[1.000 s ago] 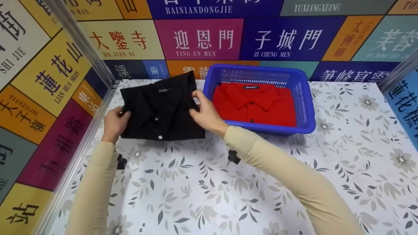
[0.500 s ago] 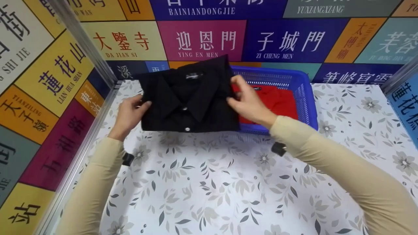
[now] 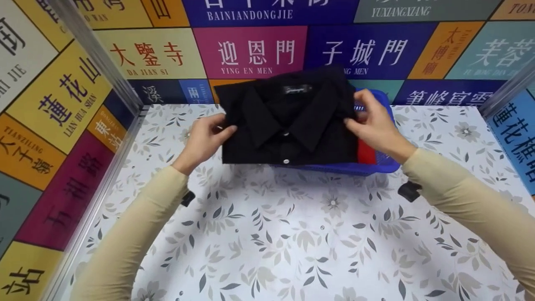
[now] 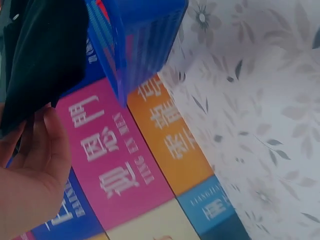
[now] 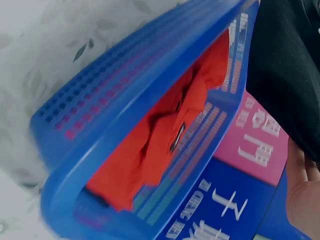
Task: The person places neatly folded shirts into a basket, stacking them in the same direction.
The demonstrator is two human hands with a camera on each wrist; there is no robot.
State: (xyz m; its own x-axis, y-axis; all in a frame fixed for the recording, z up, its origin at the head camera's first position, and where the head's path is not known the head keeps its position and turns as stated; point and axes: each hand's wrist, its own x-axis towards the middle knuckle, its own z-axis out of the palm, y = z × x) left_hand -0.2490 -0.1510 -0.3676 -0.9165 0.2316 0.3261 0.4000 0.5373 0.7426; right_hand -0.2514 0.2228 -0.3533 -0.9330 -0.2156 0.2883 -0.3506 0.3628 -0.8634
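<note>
A folded black shirt (image 3: pixel 288 121), collar up with pale buttons down its front, is held by its two sides. My left hand (image 3: pixel 208 136) pinches its left edge, thumb in front and fingers behind. On the opposite edge my right hand (image 3: pixel 374 123) grips it the same way. In the head view the shirt overlaps most of a blue plastic basket (image 3: pixel 388 161). Inside the basket lies a folded red shirt (image 5: pixel 165 135), of which only a strip shows in the head view. The right wrist view has the black shirt (image 5: pixel 285 70) close beside the basket's rim.
The basket stands on a table (image 3: pixel 267 234) covered in white floral print, against the back wall (image 3: pixel 250 50) of coloured panels with lettering. Another panelled wall (image 3: pixel 54 138) rises at the left edge, and a blue panel (image 3: pixel 516 138) borders the right.
Both hands have carried the black shirt to the right, from beside the basket to over it. The red shirt, earlier in plain sight, is now mostly hidden behind it.
</note>
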